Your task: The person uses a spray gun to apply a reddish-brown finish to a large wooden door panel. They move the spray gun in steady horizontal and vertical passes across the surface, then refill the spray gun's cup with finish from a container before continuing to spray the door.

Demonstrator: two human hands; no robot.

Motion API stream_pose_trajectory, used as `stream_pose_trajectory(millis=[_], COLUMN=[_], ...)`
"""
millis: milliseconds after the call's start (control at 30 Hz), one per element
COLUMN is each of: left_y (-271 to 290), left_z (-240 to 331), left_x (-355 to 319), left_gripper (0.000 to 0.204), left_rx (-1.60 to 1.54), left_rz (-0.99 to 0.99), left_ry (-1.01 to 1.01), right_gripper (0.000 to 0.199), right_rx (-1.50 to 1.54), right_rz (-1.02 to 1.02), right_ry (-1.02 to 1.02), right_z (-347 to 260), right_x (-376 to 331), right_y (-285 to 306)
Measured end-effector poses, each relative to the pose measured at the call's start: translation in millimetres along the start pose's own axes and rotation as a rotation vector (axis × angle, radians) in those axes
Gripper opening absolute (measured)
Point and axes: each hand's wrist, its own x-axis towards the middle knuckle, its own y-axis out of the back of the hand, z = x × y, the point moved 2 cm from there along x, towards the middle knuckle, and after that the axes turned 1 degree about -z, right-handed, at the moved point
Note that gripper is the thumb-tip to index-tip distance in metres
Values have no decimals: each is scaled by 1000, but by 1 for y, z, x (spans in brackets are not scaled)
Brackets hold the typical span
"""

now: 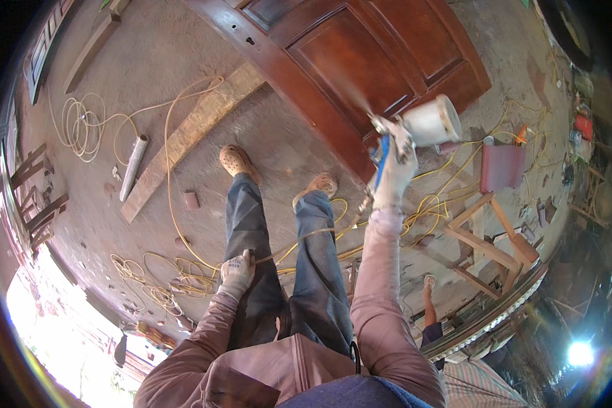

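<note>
In my gloved right hand point(393, 182) is a spray gun point(387, 127) with blue on its handle and a pale cup point(428, 122) on its side. A faint mist leaves its nozzle over a reddish-brown panelled wooden door point(340, 58), which takes up the top of the view. My left hand point(236, 273), also gloved, is closed at my thigh around a thin air hose point(296, 241). From there the hose runs across my legs toward the gun. The gun hides part of the door's near right corner.
Yellow hose coils point(166, 282) lie on the floor at left and behind my feet. A long board point(190, 143) and a silvery roll point(134, 166) are left of the door. At right stand a wooden frame point(486, 248) and a maroon block point(502, 168). Another person's leg point(429, 306) shows lower right.
</note>
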Motion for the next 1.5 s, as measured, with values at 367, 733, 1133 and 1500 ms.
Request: stream_pose_trajectory(millis=[367,733,1133,1500], left_y=[68,127,148,132], left_z=[-83,-166,-228,-221], left_x=[37,67,75,71], left_gripper=[34,34,25,29], left_rx=[-75,-14,82,72], left_rz=[29,-32,-18,-75], left_ry=[-124,-27,-65,-114], right_gripper=[31,32,26,30], right_rx=[-223,-477,-160,-622], right_rz=[229,450,372,507], right_ry=[-1,150,-39,8], right_z=[13,6,32,14], right_x=[-4,-21,-54,-104], right_y=[-29,-85,-122,-94])
